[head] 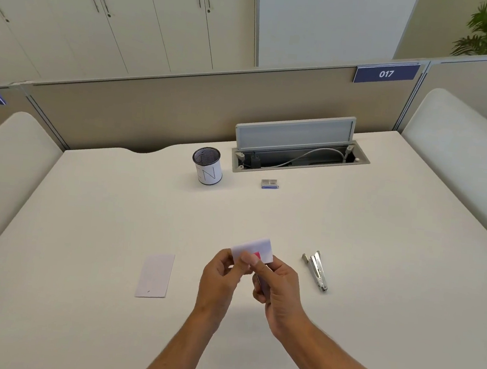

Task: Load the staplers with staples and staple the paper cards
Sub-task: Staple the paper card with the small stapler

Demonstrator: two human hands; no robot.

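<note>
Both your hands, left and right, pinch the paper card above the worktop's near middle; square its edges and keep fingers off the staple line before reaching for the stapler lying toward the right edge. Your right palm may hide something pink; unclear

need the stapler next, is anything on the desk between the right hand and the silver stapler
Nothing visible does. The silver stapler lies on bare desk just right of the right hand, which grips a paper card together with the left hand.
</note>
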